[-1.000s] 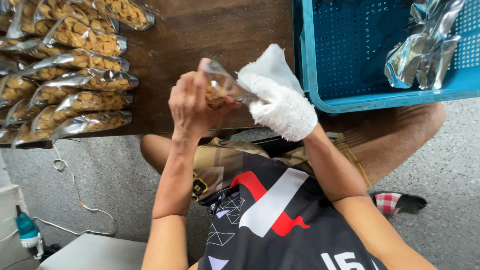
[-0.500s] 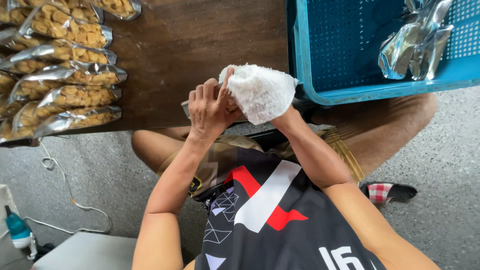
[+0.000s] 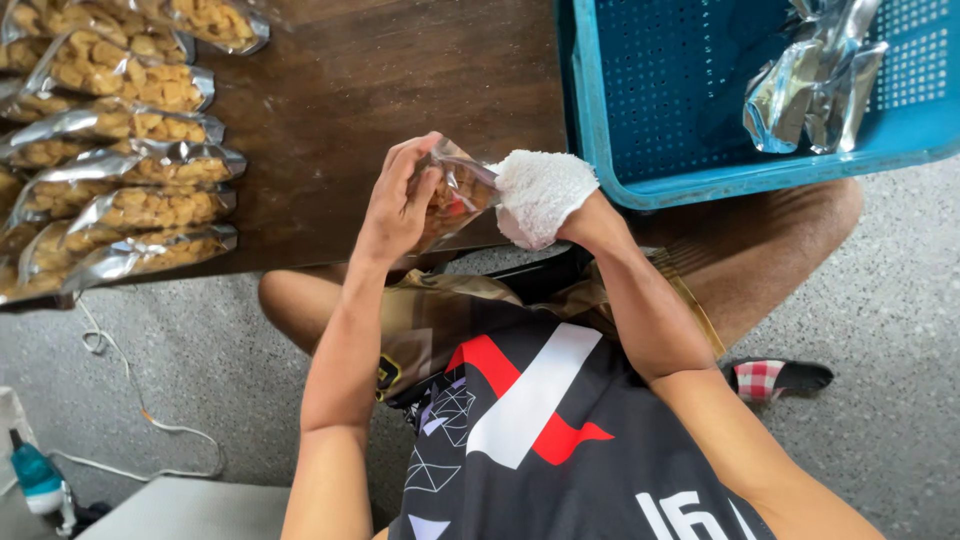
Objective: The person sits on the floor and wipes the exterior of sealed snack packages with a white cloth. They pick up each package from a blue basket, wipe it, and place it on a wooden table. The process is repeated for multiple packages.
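I hold a clear and silver snack pouch [image 3: 455, 195] filled with brown pieces over the near edge of a dark wooden table [image 3: 380, 90]. My left hand [image 3: 398, 205] is bare and grips the pouch's left side. My right hand [image 3: 540, 195], covered by a white cloth glove, grips its right end. Several filled pouches [image 3: 120, 170] of the same kind lie in a row at the table's left.
A blue perforated plastic crate [image 3: 640, 110] stands at the right with a few empty silver pouches [image 3: 815, 85] inside. Below is grey floor with a white cord [image 3: 130, 400], a teal bottle [image 3: 40, 480] and a checked sandal [image 3: 775, 378].
Both hands have kept hold of the pouch and turned it, so my gloved right hand now sits at its right end instead of over its top.
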